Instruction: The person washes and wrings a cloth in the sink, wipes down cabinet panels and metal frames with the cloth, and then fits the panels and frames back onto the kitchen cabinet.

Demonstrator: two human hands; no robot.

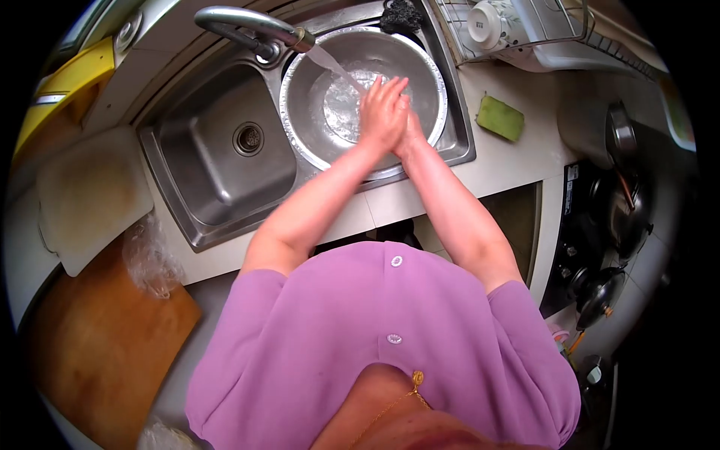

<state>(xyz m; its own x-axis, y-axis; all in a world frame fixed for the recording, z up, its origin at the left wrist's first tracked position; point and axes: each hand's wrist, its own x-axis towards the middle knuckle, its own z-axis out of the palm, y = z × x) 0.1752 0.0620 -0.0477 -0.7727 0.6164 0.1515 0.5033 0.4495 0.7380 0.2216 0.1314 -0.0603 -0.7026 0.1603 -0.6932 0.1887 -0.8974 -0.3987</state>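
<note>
My left hand (383, 114) lies over my right hand (410, 133), the two pressed together above a large round steel basin (306, 127). The left fingers are stretched out and slightly apart, with nothing in them. Much of my right hand is hidden beneath the left; what shows of it looks flat and holds nothing. A stream of water (334, 66) runs from the curved metal faucet (259, 21) down beside my left fingertips. Shallow, rippling water covers part of the basin's bottom. The basin sits in the right bowl of the double steel sink (225, 165).
A green sponge (500, 118) lies on the counter right of the sink. A dark scouring pad (400, 15) rests behind the basin. At the upper right, a wire rack (559, 34) holds a cup (487, 26). Cutting boards (97, 199) lie left; a stove with pans (600, 292) stands right.
</note>
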